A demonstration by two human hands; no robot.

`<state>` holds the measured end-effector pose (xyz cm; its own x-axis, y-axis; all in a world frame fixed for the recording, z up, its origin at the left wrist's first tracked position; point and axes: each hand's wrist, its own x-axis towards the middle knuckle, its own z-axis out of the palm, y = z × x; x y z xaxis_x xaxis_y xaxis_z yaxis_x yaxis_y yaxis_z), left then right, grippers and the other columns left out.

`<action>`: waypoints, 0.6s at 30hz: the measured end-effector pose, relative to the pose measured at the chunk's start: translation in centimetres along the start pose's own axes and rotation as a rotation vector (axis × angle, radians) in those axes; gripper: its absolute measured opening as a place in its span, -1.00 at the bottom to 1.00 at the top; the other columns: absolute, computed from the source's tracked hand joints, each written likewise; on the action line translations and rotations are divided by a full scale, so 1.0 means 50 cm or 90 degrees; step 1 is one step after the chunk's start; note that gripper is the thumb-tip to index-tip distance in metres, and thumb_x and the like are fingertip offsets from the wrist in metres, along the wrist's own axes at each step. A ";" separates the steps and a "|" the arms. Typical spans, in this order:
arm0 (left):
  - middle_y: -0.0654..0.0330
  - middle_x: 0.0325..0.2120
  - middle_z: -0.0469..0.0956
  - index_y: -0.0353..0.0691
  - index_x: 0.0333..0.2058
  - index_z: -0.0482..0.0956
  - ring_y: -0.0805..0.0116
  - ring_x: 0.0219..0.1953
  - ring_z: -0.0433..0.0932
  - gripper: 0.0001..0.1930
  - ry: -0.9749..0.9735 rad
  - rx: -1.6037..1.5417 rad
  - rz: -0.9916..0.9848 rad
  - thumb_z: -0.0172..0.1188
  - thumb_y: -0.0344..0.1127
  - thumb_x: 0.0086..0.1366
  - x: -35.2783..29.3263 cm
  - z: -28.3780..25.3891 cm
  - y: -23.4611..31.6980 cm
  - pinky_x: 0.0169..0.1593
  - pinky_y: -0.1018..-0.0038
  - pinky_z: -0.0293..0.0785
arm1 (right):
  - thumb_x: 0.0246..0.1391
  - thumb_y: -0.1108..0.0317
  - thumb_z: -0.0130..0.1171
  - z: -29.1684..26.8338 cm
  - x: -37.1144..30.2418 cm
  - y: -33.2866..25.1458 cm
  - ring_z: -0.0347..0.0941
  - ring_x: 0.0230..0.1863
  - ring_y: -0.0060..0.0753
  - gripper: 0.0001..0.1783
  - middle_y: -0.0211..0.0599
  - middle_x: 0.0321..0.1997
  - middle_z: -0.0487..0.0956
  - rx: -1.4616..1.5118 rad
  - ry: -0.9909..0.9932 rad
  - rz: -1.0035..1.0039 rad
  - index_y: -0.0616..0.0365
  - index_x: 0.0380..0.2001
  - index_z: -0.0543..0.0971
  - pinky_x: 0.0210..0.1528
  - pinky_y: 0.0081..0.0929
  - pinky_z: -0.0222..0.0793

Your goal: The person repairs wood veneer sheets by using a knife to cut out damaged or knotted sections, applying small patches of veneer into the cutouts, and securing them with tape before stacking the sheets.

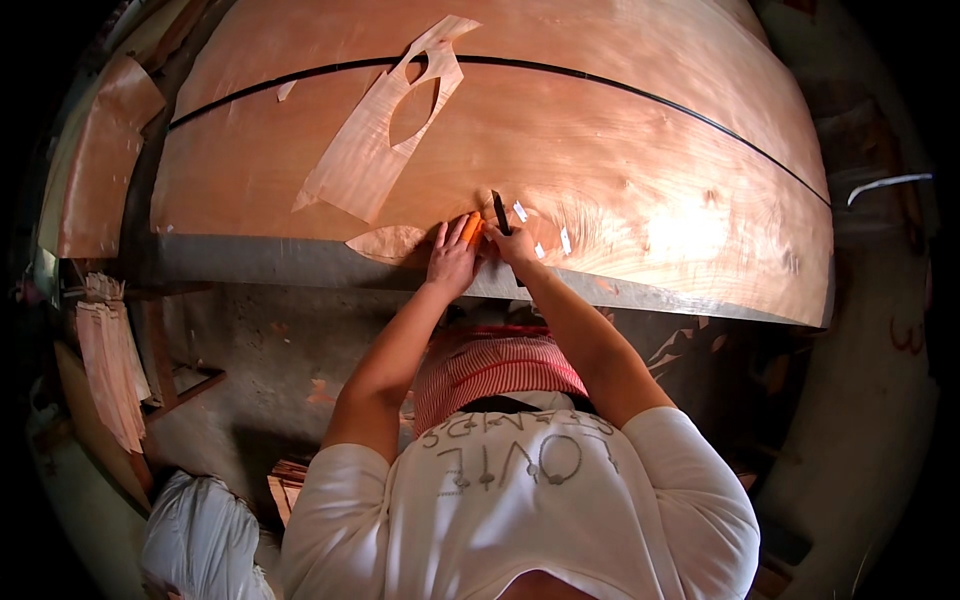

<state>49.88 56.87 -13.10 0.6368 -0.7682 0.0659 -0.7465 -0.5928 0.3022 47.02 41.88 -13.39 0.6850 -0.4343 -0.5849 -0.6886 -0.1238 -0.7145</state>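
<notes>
A large sheet of wood veneer (270, 150) lies spread over the worktable in front of me. My left hand (453, 262) rests on it near the front edge, fingers stretched out, with something orange (472, 228) at the index finger; whether it wraps the finger is unclear. Close beside it, my right hand (512, 244) is closed around a slim black utility knife (501, 214), its dark end pointing away from me. Small white strips (565, 240) stick to the veneer around that hand. Left of my left hand lies a leaf-shaped veneer piece (385, 243).
A veneer offcut with oval holes (360, 150) lies farther back, crossing a long black strip (620, 80). The table's grey front edge (250, 258) runs before me. Veneer bundles (108, 350) stand at left. A white sack-like bundle (205, 535) sits lower left.
</notes>
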 end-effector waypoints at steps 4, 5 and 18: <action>0.03 0.18 0.09 -0.08 0.04 0.35 0.15 0.27 -0.08 -0.43 -0.033 -0.030 0.069 0.16 -0.05 0.04 -0.008 -0.048 0.037 0.25 0.06 -0.19 | 0.02 0.05 0.09 -0.049 -0.016 0.076 0.32 -0.71 -0.57 -0.60 -0.42 -0.76 0.41 0.089 -0.004 -0.072 0.21 -0.58 0.52 -0.63 -0.58 0.20; 0.01 0.18 0.07 -0.05 0.02 0.38 0.11 0.27 -0.10 -0.43 -0.133 -0.002 0.089 0.20 -0.02 0.00 -0.021 -0.062 0.042 0.25 0.02 -0.21 | 0.02 0.06 0.08 -0.069 -0.032 0.089 0.33 -0.70 -0.56 -0.61 -0.39 -0.75 0.41 -0.019 0.000 -0.096 0.22 -0.56 0.51 -0.61 -0.55 0.22; -0.03 0.15 0.13 -0.31 0.09 0.21 0.12 0.21 0.09 -0.56 0.545 -0.390 0.028 -0.05 -0.24 0.28 0.237 -0.532 -0.057 0.19 0.35 0.04 | 0.06 0.11 0.03 -0.279 -0.275 0.253 0.39 -0.65 -0.58 -0.69 -0.37 -0.72 0.46 -0.127 0.164 -0.062 0.14 -0.40 0.55 -0.56 -0.53 0.27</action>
<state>64.70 55.87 12.14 0.7140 -0.2174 0.6655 -0.6988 -0.1618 0.6968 25.58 33.83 -9.03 0.6850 -0.6193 -0.3837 -0.6731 -0.3364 -0.6586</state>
